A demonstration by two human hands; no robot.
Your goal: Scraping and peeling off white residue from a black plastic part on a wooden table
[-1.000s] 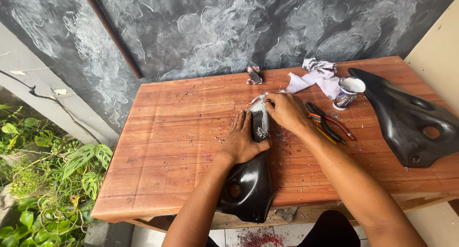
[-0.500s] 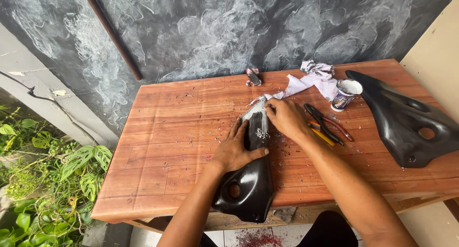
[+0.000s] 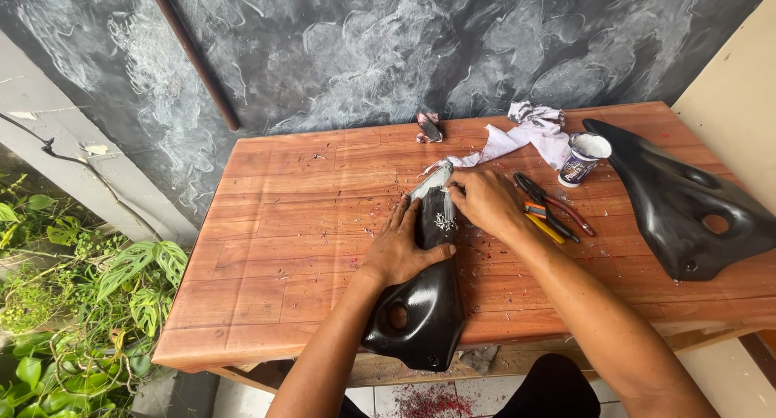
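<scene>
Head view: a glossy black plastic panel [image 3: 424, 305], curved and pierced by a round hole, lies on a reddish wood-grain bench [image 3: 275, 224]. The left hand [image 3: 402, 247] presses flat on it, fingers spread. The right hand [image 3: 483, 204] pinches closed at the panel's scuffed, whitish tip. Near it lie pliers [image 3: 550, 212], a crumpled white rag [image 3: 529, 135], a small tub [image 3: 584, 158] and a second black panel [image 3: 679, 200].

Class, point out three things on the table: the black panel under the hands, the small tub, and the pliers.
Black panel [image 3: 420, 317], head view, on its glossy lower body.
Tub [image 3: 584, 161], head view, on its side wall.
Pliers [image 3: 558, 216], head view, on the handles.
</scene>
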